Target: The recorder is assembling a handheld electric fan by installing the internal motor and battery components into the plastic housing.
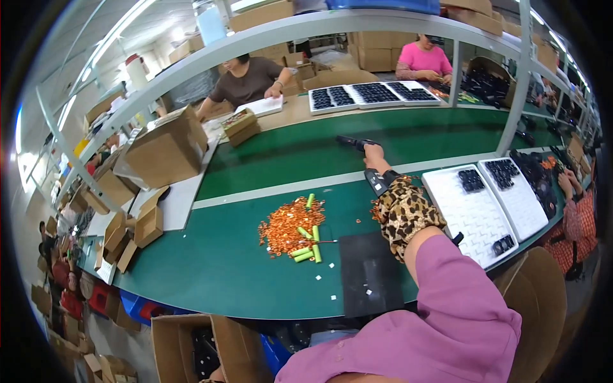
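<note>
Stretched far forward, my right hand (373, 154) is closed on one end of a black elongated device (352, 140) over the green conveyor belt (268, 153). A leopard-print sleeve cover and a dark wrist band show on that arm. My left hand (218, 375) shows only as a sliver at the lower edge, by an open carton (239, 348) with black parts (205, 354) in it; its fingers are hidden. On the green table lie a heap of small orange pieces (287, 226), several light-green cylindrical cells (316, 246) and a black mat (370, 274).
White trays (469, 210) with black parts stand at the right. More filled trays (367, 94) sit beyond the belt, where two people work. A grey frame post (516, 96) rises at the right. Small cartons (150, 223) lie at the left; another person sits far right.
</note>
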The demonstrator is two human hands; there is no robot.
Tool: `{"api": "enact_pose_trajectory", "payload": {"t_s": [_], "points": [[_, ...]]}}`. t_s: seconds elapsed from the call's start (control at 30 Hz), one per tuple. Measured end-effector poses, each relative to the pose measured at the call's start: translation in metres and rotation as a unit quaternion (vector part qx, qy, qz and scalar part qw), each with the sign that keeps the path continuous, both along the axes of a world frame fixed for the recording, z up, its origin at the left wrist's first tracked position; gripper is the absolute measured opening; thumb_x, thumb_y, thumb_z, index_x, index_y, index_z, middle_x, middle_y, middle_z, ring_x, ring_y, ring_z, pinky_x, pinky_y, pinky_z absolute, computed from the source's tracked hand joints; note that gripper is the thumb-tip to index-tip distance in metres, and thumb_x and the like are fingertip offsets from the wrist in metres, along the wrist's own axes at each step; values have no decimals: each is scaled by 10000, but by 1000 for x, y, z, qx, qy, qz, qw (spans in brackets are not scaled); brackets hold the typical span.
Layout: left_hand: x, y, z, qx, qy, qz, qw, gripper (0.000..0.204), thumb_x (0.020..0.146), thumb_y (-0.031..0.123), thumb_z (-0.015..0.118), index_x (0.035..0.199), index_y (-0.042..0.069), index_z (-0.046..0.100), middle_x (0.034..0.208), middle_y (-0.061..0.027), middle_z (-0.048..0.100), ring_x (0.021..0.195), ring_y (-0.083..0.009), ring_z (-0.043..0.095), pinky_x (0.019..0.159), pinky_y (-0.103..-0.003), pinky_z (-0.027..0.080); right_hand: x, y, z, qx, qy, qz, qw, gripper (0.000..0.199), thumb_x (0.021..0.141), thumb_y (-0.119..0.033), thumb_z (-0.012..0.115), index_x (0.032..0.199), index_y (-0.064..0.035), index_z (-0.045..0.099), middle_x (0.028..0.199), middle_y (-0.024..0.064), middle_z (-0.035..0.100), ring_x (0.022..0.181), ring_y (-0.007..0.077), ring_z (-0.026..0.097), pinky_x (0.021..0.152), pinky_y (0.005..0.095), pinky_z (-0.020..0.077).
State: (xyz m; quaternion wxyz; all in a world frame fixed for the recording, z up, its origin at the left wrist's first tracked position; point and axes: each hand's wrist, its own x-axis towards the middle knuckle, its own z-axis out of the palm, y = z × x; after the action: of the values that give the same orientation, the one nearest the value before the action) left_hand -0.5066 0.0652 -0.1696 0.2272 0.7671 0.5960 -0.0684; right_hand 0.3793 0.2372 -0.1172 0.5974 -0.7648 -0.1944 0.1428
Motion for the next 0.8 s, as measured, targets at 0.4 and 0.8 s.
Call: {"api": "enact_pose_trajectory", "payload": {"t_s": [0.4,0.8], "points": [[-1,9,-60,68,-64,45,995,349,816,343,661,1023,63,694,947,-187,690,893,-344,666,772,-381,528,-147,-103,82,53,-60,278,957,340,821,-118,652,1155,-61,623,924,49,640,776,111,568,651,268,463],[37,-109,2,43,-133,113,984,347,801,308,682,1013,32,684,887,-203,685,816,-293,685,724,-368,520,-148,-281,96,121,-234,332,906,227,877,-64,603,1098,-21,634,1167,70,601,950,131,585,829,263,472]]}}
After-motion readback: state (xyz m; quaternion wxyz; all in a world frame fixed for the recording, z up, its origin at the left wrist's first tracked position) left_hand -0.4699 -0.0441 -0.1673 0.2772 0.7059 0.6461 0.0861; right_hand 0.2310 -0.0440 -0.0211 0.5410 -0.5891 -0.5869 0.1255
